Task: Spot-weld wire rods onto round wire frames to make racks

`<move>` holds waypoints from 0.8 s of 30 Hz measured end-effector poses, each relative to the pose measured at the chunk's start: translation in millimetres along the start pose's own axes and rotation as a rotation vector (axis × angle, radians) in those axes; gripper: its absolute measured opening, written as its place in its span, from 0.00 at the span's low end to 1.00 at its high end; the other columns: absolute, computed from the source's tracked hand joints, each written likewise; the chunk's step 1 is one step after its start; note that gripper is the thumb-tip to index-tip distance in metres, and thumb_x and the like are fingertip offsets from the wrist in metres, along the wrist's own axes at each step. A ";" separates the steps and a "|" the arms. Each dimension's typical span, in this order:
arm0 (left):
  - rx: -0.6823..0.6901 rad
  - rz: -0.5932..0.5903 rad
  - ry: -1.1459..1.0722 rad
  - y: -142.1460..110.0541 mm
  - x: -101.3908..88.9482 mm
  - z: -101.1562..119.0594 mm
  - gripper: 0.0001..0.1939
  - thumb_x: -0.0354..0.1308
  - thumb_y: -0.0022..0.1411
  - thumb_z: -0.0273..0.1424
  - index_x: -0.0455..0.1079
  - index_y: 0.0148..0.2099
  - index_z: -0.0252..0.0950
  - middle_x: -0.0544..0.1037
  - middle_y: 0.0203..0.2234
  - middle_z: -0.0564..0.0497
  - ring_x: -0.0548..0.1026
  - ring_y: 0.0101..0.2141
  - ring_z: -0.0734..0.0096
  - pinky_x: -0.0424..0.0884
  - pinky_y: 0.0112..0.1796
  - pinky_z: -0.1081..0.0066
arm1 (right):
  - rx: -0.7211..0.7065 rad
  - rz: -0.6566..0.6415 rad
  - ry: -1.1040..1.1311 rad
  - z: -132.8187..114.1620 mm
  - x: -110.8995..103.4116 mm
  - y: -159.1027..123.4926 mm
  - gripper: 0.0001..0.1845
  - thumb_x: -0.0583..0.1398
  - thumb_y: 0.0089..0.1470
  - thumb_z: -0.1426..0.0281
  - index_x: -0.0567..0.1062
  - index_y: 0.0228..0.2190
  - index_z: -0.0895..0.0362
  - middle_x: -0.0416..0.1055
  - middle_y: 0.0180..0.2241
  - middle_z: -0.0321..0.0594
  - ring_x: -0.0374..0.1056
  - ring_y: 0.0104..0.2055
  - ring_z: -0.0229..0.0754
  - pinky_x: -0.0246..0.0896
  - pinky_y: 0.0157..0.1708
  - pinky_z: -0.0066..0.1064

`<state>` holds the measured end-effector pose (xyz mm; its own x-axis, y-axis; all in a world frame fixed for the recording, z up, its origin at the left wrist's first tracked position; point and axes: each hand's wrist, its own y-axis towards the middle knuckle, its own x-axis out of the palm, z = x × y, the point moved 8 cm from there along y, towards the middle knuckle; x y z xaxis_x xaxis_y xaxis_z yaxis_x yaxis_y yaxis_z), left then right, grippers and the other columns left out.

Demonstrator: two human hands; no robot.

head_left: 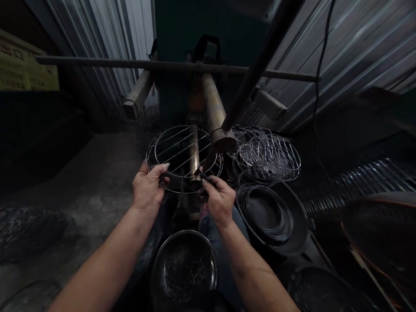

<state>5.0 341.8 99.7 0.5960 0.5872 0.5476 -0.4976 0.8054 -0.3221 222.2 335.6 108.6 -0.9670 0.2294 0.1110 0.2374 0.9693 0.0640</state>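
Note:
A round wire rack [177, 161] with parallel bars lies level around the lower metal arm of a machine, with a second wire ring under its upper one. My left hand [150, 185] is closed on its near left rim, thumb on top. My right hand [219, 197] is pinched close to the near right rim, just below the electrode tip [200, 170]. What its fingertips hold is too small and dark to make out. Over the rack hangs the machine's thick upper cylinder [214, 106]. Below my hands, a metal bowl [212, 264] contains small bent wire pieces.
Several wire racks [268, 156] are heaped at right. Beneath them, wire rings [251, 216] lie in a dark basin [300, 229]. A long horizontal bar [130, 64] crosses the machine's front, and a dark slanted rod [260, 65] comes down at right. A cable [318, 86] hangs beyond it.

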 end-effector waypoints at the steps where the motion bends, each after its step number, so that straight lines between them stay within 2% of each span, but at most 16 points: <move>1: -0.002 0.005 -0.001 2.1 0.1 -1.0 0.23 0.71 0.30 0.24 0.67 0.32 0.34 0.69 0.20 0.57 0.66 0.20 0.77 0.63 0.18 0.77 | 0.003 0.001 0.003 -1.3 0.9 1.0 0.11 0.65 0.44 0.64 0.77 0.28 0.59 0.70 0.19 0.33 0.66 0.19 0.36 0.62 0.20 0.25; 11: -0.052 0.077 0.008 4.5 2.1 -3.1 0.24 0.70 0.27 0.22 0.63 0.30 0.35 0.69 0.19 0.56 0.65 0.21 0.77 0.61 0.18 0.77 | 0.052 0.019 -0.007 -5.8 2.9 4.8 0.11 0.65 0.42 0.63 0.76 0.26 0.59 0.68 0.16 0.31 0.63 0.16 0.35 0.60 0.18 0.25; 17: -0.055 0.038 0.008 4.9 5.8 -2.7 0.23 0.70 0.29 0.22 0.63 0.29 0.36 0.67 0.19 0.57 0.64 0.21 0.78 0.58 0.18 0.79 | 0.089 -0.008 0.012 1.1 2.5 5.5 0.12 0.65 0.43 0.62 0.76 0.26 0.59 0.70 0.18 0.33 0.65 0.17 0.36 0.60 0.16 0.25; 19: -0.042 0.064 0.003 5.0 3.6 -2.5 0.24 0.70 0.29 0.21 0.62 0.29 0.36 0.67 0.18 0.57 0.64 0.20 0.78 0.58 0.18 0.78 | 0.018 -0.018 -0.048 -5.8 -3.2 3.8 0.12 0.65 0.45 0.62 0.78 0.28 0.58 0.71 0.21 0.34 0.66 0.19 0.37 0.61 0.18 0.26; 22: -0.017 0.059 -0.013 3.2 3.1 -2.1 0.24 0.70 0.29 0.22 0.61 0.29 0.37 0.67 0.19 0.58 0.65 0.20 0.78 0.58 0.18 0.78 | -0.247 0.005 -0.234 -34.2 -13.9 -5.5 0.08 0.64 0.49 0.65 0.79 0.28 0.57 0.73 0.28 0.37 0.68 0.26 0.37 0.64 0.26 0.28; 24: 0.008 0.040 -0.013 -0.3 3.6 -1.0 0.24 0.70 0.30 0.23 0.62 0.30 0.36 0.68 0.19 0.58 0.65 0.20 0.78 0.58 0.19 0.78 | -0.398 -0.027 -0.401 -51.4 -10.8 -14.4 0.06 0.62 0.51 0.68 0.80 0.29 0.55 0.72 0.28 0.36 0.67 0.28 0.37 0.63 0.30 0.29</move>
<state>7.9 343.8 101.0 0.5676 0.6175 0.5445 -0.5255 0.7809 -0.3378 233.9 314.6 157.5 -0.9141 0.2964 -0.2767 0.1538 0.8849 0.4397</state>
